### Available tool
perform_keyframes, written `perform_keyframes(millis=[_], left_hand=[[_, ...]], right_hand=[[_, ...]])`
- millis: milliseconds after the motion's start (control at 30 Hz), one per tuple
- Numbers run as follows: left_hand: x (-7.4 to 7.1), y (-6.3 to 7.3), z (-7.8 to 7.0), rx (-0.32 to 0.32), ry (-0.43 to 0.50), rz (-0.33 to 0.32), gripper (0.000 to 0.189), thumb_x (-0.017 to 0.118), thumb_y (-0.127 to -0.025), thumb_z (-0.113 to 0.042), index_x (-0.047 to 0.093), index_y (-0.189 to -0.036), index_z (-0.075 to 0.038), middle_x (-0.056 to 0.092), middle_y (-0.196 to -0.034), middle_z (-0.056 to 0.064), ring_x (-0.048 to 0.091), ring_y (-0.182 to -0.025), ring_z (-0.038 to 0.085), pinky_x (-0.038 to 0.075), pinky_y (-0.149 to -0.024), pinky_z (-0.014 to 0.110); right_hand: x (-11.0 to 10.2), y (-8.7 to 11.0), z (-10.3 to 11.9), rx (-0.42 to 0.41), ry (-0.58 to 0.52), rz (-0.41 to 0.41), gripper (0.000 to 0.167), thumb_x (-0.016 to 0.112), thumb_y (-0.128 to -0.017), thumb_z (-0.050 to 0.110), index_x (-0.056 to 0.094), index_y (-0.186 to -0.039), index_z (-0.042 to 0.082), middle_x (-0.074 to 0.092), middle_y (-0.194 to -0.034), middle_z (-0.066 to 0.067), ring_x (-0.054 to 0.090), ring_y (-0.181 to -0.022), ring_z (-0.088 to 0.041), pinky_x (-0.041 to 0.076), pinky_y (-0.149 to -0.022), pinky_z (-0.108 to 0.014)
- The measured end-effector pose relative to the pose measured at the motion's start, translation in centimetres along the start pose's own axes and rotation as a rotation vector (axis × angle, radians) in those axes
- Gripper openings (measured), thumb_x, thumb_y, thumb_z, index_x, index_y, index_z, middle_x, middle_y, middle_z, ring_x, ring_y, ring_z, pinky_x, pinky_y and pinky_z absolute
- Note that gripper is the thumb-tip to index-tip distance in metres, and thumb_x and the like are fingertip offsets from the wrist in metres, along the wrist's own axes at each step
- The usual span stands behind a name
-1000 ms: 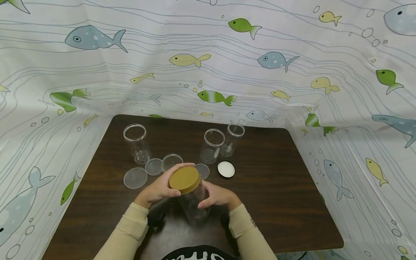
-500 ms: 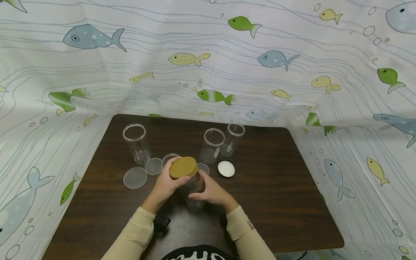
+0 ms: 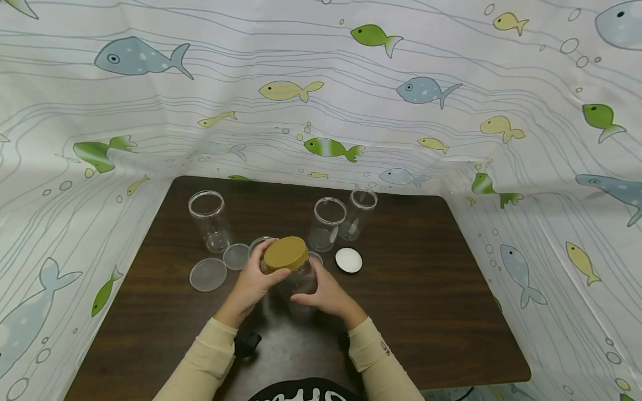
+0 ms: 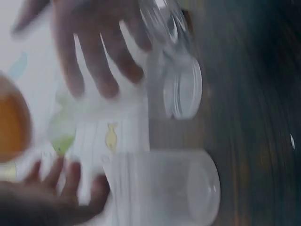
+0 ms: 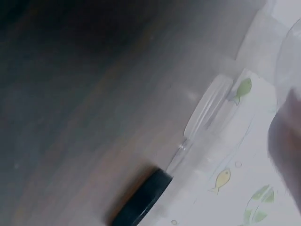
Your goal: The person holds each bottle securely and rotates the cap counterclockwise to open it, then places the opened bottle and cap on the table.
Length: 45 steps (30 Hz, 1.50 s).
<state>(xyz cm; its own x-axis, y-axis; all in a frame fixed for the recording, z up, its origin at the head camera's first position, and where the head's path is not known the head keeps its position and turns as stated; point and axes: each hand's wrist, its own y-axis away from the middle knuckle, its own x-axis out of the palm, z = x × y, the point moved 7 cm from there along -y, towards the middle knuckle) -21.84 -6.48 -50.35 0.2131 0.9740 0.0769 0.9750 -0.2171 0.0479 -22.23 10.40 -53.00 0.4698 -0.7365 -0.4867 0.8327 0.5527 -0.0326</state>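
A clear jar [image 3: 302,282] with a gold lid [image 3: 286,253] is held between my two hands, tilted, over the near middle of the table. My left hand [image 3: 249,287] grips at the lid's edge, thumb in front and fingers around the far side. Around the jar's body my right hand [image 3: 328,292] curls from the right, thumb across the front. The left wrist view is blurred; the orange-gold lid [image 4: 11,127] shows at its left edge. Only part of a hand [image 5: 289,141] shows at the right wrist view's edge. The hands hide much of the jar.
An open clear jar [image 3: 214,229] stands far left; two more, a nearer jar [image 3: 326,228] and a farther jar [image 3: 357,214], stand behind my right hand. Clear discs [image 3: 208,274] lie left, and a white-topped, black-rimmed lid [image 3: 348,260] lies right. Fish-print cloth [image 3: 321,100] surrounds the dark table [image 3: 431,312].
Both hands have moved the jar and its gold lid away from my body, mostly during the first half second. My left hand has turned somewhat on the lid. The other jars and discs stay put.
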Motion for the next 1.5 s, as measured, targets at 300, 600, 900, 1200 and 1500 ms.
perform_keyframes(millis=[300,600,900,1200,1500], left_hand=[[0.7,0.8,-0.9,0.242,0.343,0.579,0.1,0.079,-0.091,-0.034,0.014,-0.162,-0.006,0.035,-0.16,0.01,0.046,-0.138,0.019,0.043,-0.108,0.033],[1.9,1.3,-1.5,0.266,0.366,0.728,0.1,0.078,-0.09,-0.038,0.018,-0.159,0.001,0.03,-0.164,0.009,0.042,-0.139,0.02,0.037,-0.111,0.035],[1.4,0.9,-1.3,0.286,0.317,0.544,0.088,0.078,-0.091,-0.027,0.026,-0.157,-0.001,0.039,-0.158,0.007,0.048,-0.131,0.019,0.042,-0.106,0.032],[1.1,0.4,-0.5,0.174,0.155,0.173,0.08,0.079,-0.089,-0.02,0.032,-0.15,0.001,0.051,-0.134,0.012,0.055,-0.114,0.02,0.049,-0.093,0.028],[0.8,0.2,0.1,0.004,0.018,-0.069,0.07,0.075,-0.092,-0.015,0.035,-0.15,-0.007,0.049,-0.135,0.016,0.052,-0.115,0.026,0.047,-0.094,0.028]], right_hand=[[0.9,1.0,1.3,-0.129,-0.295,0.382,0.111,0.068,-0.084,0.07,0.017,-0.161,0.008,0.037,-0.156,-0.014,0.041,-0.141,-0.021,0.034,-0.115,-0.038],[1.7,1.5,2.0,-0.164,-0.347,0.527,0.111,0.069,-0.084,0.069,0.019,-0.157,0.0,0.043,-0.149,-0.019,0.046,-0.135,-0.017,0.037,-0.113,-0.037],[1.1,0.9,1.8,-0.153,-0.332,0.394,0.101,0.074,-0.087,0.055,0.018,-0.159,0.013,0.042,-0.151,-0.009,0.046,-0.137,-0.02,0.036,-0.114,-0.037],[0.0,0.5,0.7,-0.021,-0.104,0.146,0.094,0.078,-0.085,0.052,0.026,-0.158,0.022,0.045,-0.146,0.0,0.048,-0.129,-0.015,0.042,-0.107,-0.039],[0.1,-0.2,0.4,-0.04,0.036,-0.051,0.091,0.086,-0.083,0.031,0.031,-0.153,0.013,0.052,-0.144,-0.005,0.053,-0.129,-0.019,0.045,-0.105,-0.042]])
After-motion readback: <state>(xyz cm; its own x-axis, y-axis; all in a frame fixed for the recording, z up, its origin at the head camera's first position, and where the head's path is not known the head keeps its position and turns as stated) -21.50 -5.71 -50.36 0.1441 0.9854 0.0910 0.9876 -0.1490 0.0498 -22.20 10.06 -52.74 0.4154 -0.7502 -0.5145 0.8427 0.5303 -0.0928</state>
